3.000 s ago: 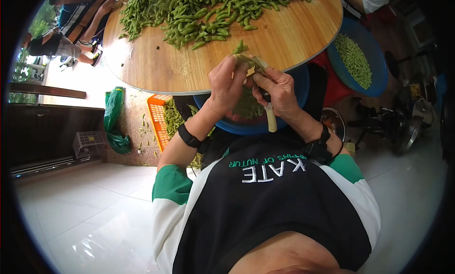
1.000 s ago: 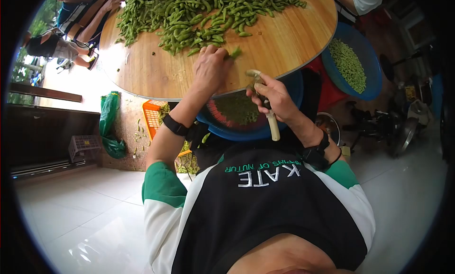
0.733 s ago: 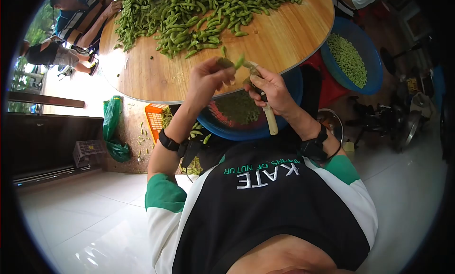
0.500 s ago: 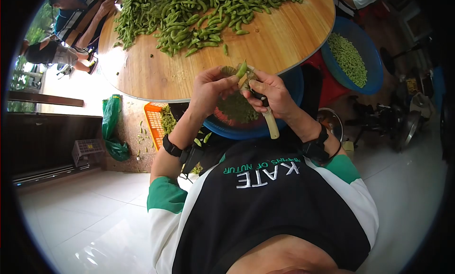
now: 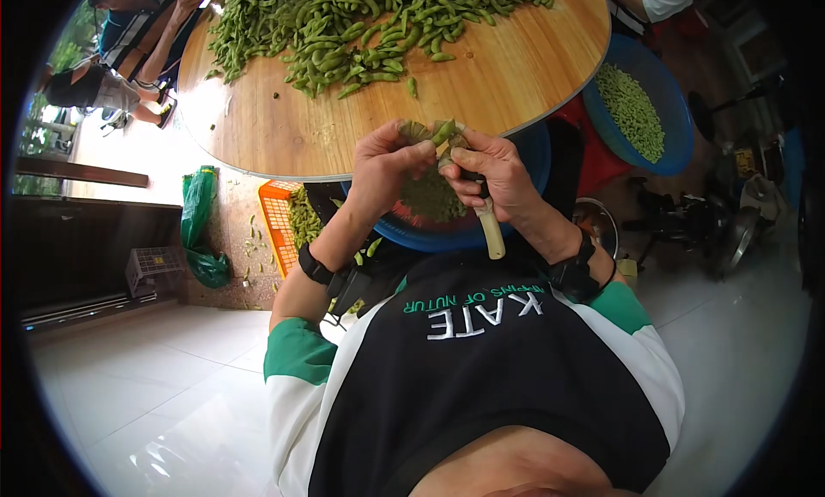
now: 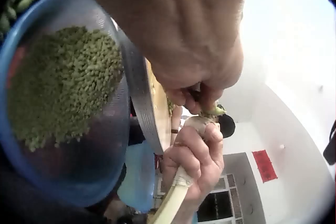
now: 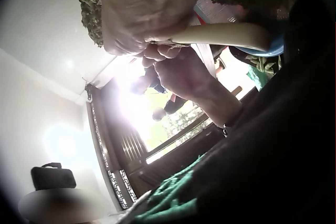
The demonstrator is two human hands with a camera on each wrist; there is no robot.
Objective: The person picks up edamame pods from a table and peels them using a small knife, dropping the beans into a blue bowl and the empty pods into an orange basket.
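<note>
My left hand pinches a green edamame pod between thumb and fingers, just above the table's near edge. Close against it, my right hand grips a tool with a curved cream handle; the fingers hide its working end. The fingertips of both hands meet around the pod, which pokes out past the left fingers in the left wrist view. Brownish-green coverings show on some fingertips. Beneath the hands, a blue basin with shelled beans in it sits at the lap.
A heap of edamame pods covers the far part of the round wooden table. Another blue basin of shelled beans stands at the right. An orange crate holding pods is at the left. Other people sit across the table.
The left hand was down by the heap a second ago, then came back to the right hand with a pod. The pod now lies between both hands' fingertips. The right hand keeps its tool.
</note>
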